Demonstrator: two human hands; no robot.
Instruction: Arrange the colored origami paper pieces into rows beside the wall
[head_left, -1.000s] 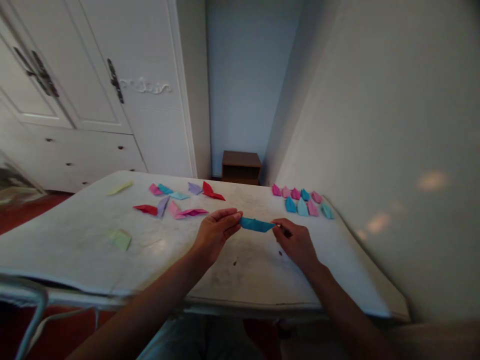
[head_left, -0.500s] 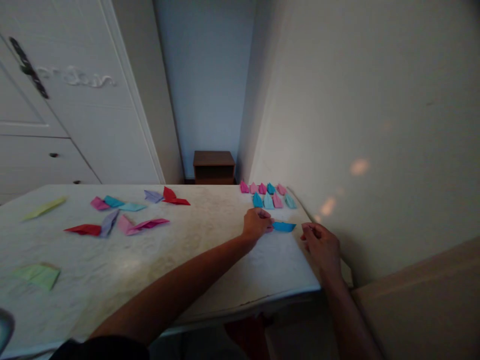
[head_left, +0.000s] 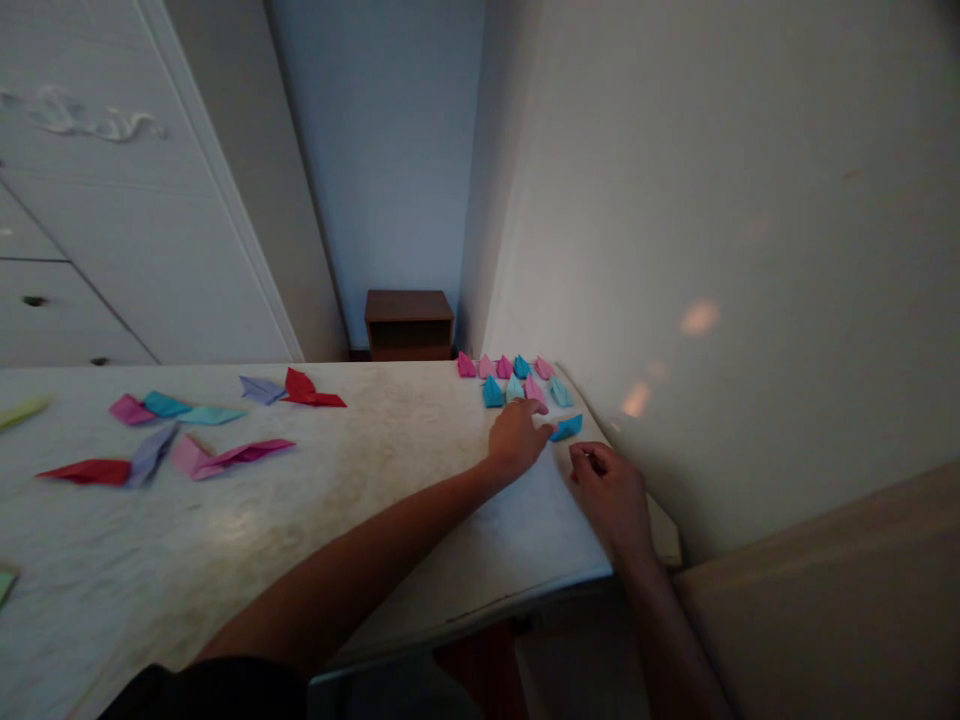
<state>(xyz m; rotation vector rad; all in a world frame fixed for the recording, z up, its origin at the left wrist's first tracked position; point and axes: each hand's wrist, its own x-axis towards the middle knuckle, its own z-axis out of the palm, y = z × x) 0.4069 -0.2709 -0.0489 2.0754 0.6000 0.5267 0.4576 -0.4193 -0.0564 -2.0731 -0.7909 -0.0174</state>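
While my left hand [head_left: 521, 438] touches the left end of the blue paper [head_left: 568, 428], my right hand [head_left: 607, 485] sits just beside it, apart from it. My left thumb and forefinger are close at that end, though I cannot tell whether they pinch it. My right fingers curl in narrow, with nothing to be seen between them. The blue paper is near the right edge of the surface [head_left: 405, 450]; whether it lies flat there or is held just above, I cannot tell. Beyond it, by the far right corner, stand the front row [head_left: 492, 393] of four folds and the back row [head_left: 505, 368] of five, in blues and pinks. Toward the left edge lie loose folds, among them a red one [head_left: 313, 391] near the far edge and a yellow one [head_left: 24, 411].
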